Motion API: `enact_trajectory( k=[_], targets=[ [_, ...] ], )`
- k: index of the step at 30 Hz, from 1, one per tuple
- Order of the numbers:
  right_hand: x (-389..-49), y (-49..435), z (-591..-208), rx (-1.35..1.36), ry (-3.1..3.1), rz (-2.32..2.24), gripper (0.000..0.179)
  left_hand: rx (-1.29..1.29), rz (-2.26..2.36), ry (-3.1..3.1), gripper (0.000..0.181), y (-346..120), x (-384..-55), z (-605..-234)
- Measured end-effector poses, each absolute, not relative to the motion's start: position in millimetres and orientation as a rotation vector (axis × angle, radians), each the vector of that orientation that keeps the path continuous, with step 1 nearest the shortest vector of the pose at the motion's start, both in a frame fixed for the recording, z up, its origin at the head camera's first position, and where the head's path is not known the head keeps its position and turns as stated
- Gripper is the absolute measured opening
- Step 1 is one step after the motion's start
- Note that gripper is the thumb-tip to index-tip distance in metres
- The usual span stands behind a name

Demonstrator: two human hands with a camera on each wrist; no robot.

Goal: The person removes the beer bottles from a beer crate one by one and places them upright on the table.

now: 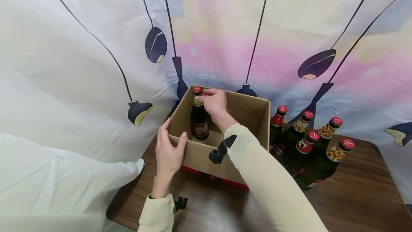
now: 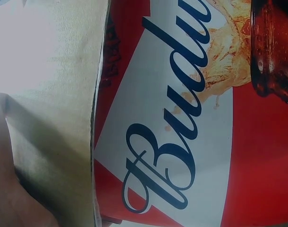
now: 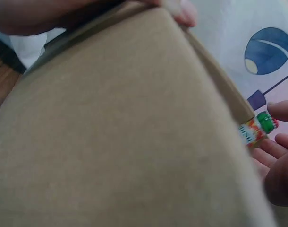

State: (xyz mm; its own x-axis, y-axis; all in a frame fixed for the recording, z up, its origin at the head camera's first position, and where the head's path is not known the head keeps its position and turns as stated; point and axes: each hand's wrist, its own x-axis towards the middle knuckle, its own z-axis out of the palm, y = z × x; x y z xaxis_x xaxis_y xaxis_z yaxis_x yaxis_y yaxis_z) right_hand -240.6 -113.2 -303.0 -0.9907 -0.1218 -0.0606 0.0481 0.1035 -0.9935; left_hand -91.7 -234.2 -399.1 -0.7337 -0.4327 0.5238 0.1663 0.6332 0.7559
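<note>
An open cardboard box stands on the table, its plain brown flap folded down over a red printed side. In its far left corner a dark beer bottle with a red cap stands upright. My right hand reaches into the box beside the bottle's neck. The right wrist view shows its thumb and fingers apart near the neck label. My left hand rests against the box's near left corner, fingers extended along the left side and thumb at the front rim.
Several green beer bottles with red caps stand close together just right of the box, on the dark wooden table. A patterned cloth hangs behind. White fabric drapes at the left by the table's edge.
</note>
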Motion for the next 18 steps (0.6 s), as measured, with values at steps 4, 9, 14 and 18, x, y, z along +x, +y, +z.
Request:
enact_trajectory(
  k=[4, 9, 14, 18],
  targets=[
    [-245, -115, -306, -0.055, 2.235, -2.008, 0.04, 0.207, -1.085, -2.143, 0.07, -233, -92, -399],
    [-250, -116, -310, -0.044, 2.216, -2.005, 0.043, 0.201, -1.08, -2.149, 0.07, -231, -92, -398],
    [-254, -119, -314, -0.122, 2.16, -1.999, 0.049, 0.195, -1.075, -2.14, 0.07, -231, -93, -399],
    [-254, -123, -315, -0.177, 2.154, -1.961, 0.051, 0.207, -1.074, -2.141, 0.07, -233, -92, -399]
  ],
)
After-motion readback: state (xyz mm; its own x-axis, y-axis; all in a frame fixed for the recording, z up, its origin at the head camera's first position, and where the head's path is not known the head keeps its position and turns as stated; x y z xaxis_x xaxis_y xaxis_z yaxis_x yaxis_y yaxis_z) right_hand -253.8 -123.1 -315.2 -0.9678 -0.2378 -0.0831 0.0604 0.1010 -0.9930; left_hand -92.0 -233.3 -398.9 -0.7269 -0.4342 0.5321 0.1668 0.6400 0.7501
